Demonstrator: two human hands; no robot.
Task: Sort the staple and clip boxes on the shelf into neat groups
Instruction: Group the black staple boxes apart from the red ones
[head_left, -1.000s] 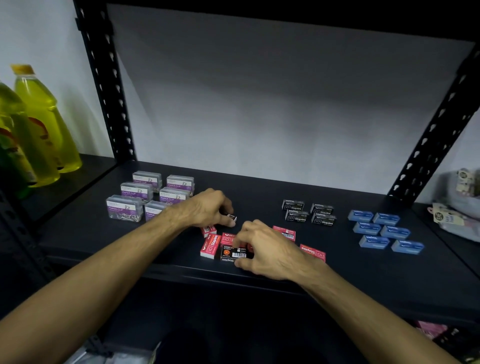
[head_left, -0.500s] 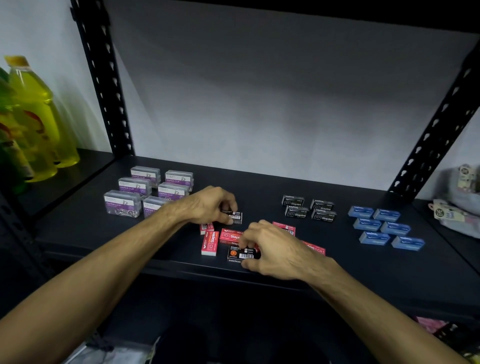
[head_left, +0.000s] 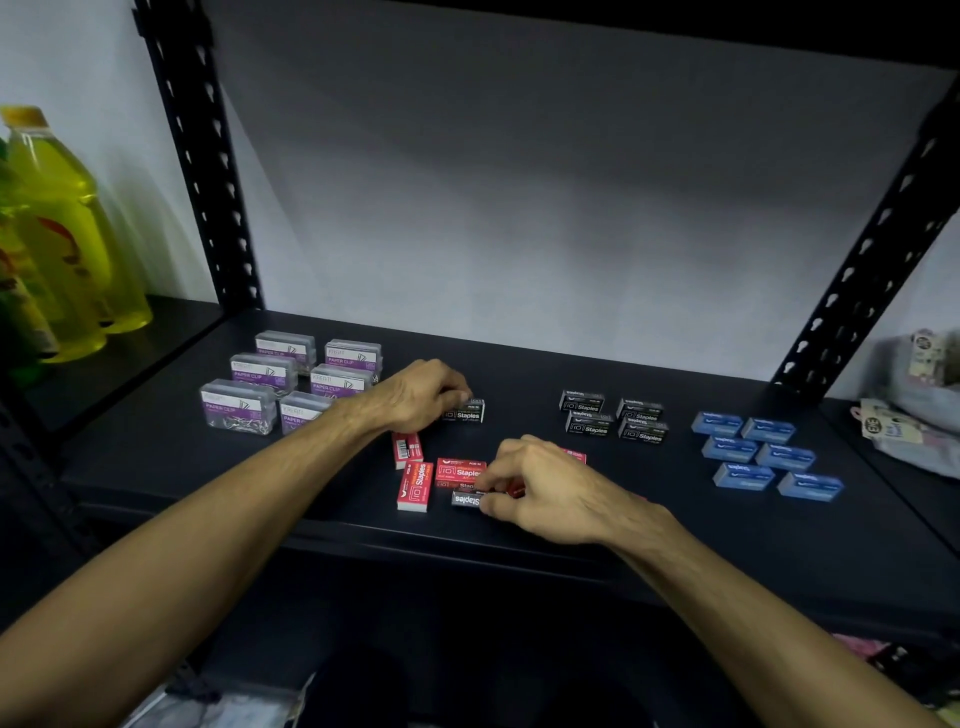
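At the left of the dark shelf (head_left: 156, 467), six clear paper clip boxes (head_left: 291, 387) are set in a tidy group, and just beside them a black staple box (head_left: 466, 410) is gripped by the curled fingers of the left hand (head_left: 415, 397). Red staple boxes (head_left: 415, 480) are scattered near the front edge, where another black box (head_left: 467, 499) is pinched by the right hand (head_left: 540, 488). Further right, four black staple boxes (head_left: 613, 418) and six blue boxes (head_left: 763, 457) are grouped.

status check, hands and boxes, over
Left hand grips black staple box. Right hand pinches another black box among red boxes. Nothing blocking.
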